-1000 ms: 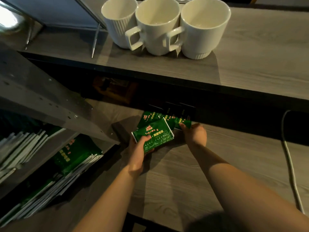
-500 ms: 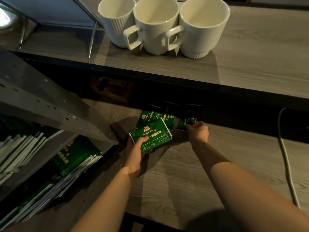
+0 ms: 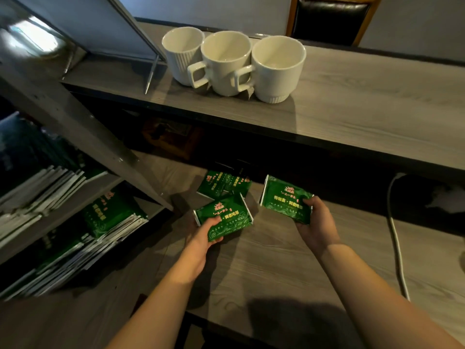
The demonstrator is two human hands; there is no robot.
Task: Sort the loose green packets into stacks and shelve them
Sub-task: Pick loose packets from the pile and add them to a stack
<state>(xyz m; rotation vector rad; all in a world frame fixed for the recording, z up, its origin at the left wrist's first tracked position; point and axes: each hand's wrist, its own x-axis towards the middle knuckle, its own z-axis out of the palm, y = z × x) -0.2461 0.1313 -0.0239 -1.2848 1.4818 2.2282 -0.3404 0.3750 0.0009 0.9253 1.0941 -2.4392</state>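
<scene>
Green foil packets with gold print: left grip [image 3: 206, 231] grasping a stack [image 3: 224, 217], right grip [image 3: 315, 224] grasping one packet [image 3: 284, 199].

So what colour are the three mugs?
The mugs are plain white, seen best in the head view.

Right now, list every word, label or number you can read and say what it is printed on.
None can be quoted with certainty.
Packet in the left hand: red crest and pale Chinese characters, too blurred to read.
Packet in the right hand: same crest and characters, too blurred.
Loose packets on the desk: same print, too small.
Shelved packets: print blurred.
White mugs: no text.
</scene>
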